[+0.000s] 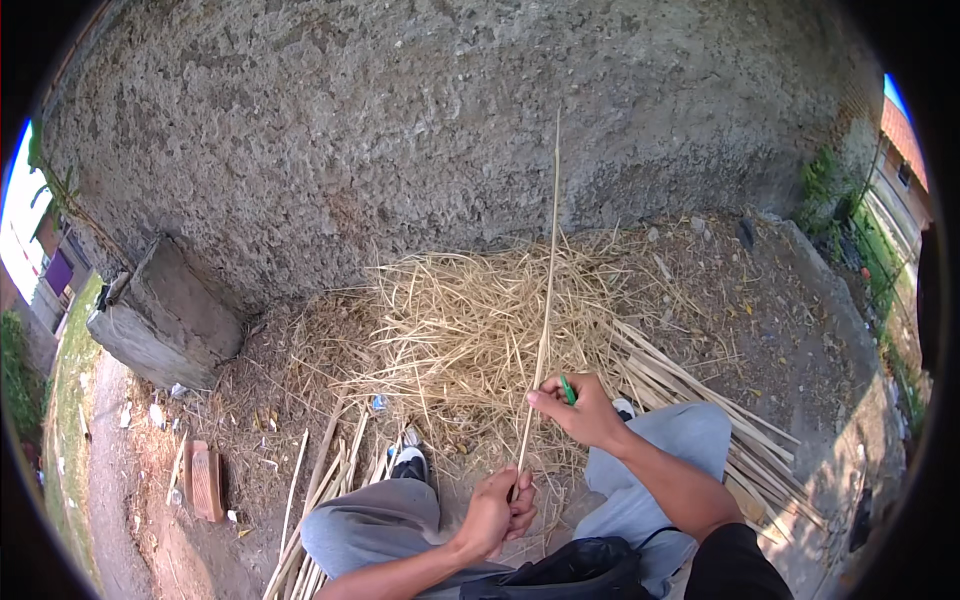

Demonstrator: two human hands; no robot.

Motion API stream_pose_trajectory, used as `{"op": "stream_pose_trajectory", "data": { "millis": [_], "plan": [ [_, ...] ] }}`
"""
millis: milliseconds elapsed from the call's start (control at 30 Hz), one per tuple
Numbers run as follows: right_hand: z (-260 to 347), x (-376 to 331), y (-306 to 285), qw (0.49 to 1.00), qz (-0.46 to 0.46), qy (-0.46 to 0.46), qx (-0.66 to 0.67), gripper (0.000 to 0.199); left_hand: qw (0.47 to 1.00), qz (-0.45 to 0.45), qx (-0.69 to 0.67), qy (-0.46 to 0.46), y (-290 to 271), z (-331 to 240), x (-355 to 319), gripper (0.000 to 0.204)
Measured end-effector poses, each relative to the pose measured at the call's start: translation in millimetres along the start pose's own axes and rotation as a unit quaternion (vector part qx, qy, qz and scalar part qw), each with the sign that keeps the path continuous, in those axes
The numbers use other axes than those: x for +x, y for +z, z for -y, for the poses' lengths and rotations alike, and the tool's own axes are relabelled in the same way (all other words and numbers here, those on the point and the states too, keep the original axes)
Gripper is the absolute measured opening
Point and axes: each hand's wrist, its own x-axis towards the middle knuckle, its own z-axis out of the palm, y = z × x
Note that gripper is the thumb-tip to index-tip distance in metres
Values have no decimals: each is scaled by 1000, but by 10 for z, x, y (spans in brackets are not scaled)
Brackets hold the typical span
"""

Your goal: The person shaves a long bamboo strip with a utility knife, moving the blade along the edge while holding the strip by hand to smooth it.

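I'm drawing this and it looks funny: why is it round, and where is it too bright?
In the head view, the fisheye lens leaves black corners and bends straight edges near the rim; also in the head view, sky at far left glares white, dappled sunlight hits the ground at lower right, and the long strip shows clearly against the grey wall.

The pale strip (551, 260) I hold looks like smooth, matt wood; the green piece (568, 390) in my right hand (588, 412) looks like plastic. My trousers (660, 448) are matt cloth, the wall (450, 130) rough and pitted.
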Motion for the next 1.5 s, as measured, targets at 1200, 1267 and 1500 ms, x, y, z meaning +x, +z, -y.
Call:
{"op": "stream_pose_trajectory", "data": {
  "millis": [1200, 1267, 1500],
  "plan": [
    [75, -112, -41, 950, 57, -131, -278, 28, 998, -17, 62, 22, -210, -155, 186, 36],
    [61, -236, 49, 934, 95, -188, -289, 28, 998, -9, 65, 21, -198, -177, 160, 36],
    [-60, -166, 54, 913, 91, -229, -325, 25, 996, -25, 77, 26, -190, -238, 108, 37]
  ]
}}
